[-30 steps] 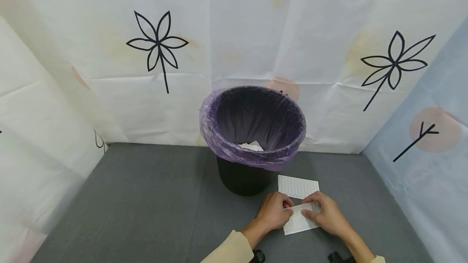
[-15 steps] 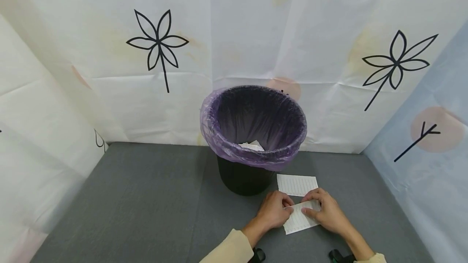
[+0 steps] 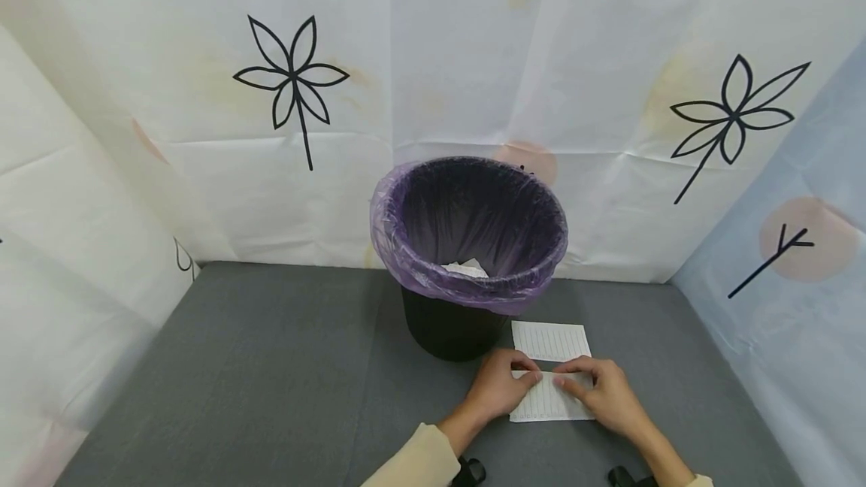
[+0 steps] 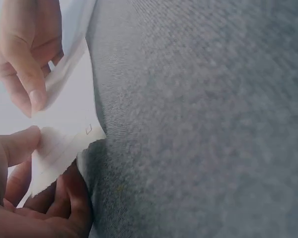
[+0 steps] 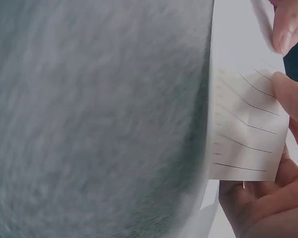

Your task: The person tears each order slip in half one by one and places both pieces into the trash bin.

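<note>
White and lined, one held sheet [image 3: 549, 404] at the frame's lower right is pinched by the left hand [image 3: 501, 383] and the right hand [image 3: 609, 397], thumbs near each other. Just above it, a second sheet [image 3: 551, 340] lies on the grey table [image 3: 257, 367]. One black bin [image 3: 449, 333] with a purple liner [image 3: 467, 292] stands mid-frame between hands and backdrop [image 3: 460, 43], paper [image 3: 467, 270] inside. Two whole flowers, drawn in black, mark the backdrop, upper left and upper right.
</note>
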Demonstrator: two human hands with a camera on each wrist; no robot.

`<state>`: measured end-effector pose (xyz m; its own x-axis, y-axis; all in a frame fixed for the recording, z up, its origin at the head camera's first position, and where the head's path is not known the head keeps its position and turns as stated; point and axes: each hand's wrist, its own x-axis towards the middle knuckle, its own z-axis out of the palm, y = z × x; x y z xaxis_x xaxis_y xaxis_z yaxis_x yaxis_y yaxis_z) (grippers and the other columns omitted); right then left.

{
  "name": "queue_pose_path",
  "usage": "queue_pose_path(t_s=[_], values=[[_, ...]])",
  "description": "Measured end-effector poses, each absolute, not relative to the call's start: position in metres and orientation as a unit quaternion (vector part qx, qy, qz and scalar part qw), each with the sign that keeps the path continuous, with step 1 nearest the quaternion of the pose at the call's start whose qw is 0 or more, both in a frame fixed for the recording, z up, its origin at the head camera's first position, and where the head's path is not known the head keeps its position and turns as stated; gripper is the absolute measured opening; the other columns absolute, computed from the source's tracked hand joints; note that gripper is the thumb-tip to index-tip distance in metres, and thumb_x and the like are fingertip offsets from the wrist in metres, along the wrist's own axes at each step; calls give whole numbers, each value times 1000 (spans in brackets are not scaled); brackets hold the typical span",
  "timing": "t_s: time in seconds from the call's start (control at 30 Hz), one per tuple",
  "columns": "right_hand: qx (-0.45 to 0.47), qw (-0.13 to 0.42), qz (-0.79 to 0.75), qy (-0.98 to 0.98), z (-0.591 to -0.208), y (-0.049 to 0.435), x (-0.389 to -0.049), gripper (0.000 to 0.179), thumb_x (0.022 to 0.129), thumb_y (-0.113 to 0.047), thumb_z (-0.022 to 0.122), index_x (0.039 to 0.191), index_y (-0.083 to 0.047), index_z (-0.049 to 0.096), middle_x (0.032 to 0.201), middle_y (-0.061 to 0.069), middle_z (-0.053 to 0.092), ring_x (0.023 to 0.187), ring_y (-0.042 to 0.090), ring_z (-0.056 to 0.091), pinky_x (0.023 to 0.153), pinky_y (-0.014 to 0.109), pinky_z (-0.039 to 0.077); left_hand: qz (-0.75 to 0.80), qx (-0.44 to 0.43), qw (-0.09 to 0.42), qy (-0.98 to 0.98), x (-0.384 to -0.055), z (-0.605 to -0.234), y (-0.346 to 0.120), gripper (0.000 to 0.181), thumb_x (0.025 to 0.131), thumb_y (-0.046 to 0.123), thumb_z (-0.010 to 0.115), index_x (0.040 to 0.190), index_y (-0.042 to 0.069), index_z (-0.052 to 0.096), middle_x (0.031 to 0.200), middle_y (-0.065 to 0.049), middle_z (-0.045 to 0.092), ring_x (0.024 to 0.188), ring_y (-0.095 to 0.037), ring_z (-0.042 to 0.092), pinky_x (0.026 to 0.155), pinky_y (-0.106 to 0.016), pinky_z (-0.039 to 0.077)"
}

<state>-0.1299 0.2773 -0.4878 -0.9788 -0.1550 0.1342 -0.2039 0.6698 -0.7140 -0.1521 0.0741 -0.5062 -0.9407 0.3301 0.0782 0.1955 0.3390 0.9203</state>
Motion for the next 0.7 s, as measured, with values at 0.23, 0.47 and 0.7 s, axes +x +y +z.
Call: queue_pose_path(t_s=[0.23, 0.47, 0.7], values=[[110, 59, 424, -897, -477, 265, -123, 10, 84, -10, 82, 88, -19, 80, 88, -9, 75, 91, 4, 65, 76, 25, 52, 579, 155, 55, 799, -149, -501, 61, 8, 89, 19, 79, 93, 13, 82, 92, 11, 74, 91, -4, 63, 83, -24, 49], [141, 62, 457, -876, -466, 253, -116, 10, 85, -7, 82, 89, -16, 80, 87, -6, 76, 87, 5, 68, 77, 22, 53, 602, 185, 40, 776, -146, -491, 45, 9, 90, 17, 79, 94, 9, 82, 91, 8, 76, 88, -2, 65, 83, -23, 51], [171, 66, 490, -852, -452, 237, -112, 12, 86, -3, 80, 91, -13, 79, 88, -5, 76, 89, 9, 70, 83, 22, 54, 622, 189, 28, 760, -139, -473, 28, 6, 88, 15, 80, 91, 11, 83, 87, 9, 76, 89, -4, 66, 84, -26, 52]])
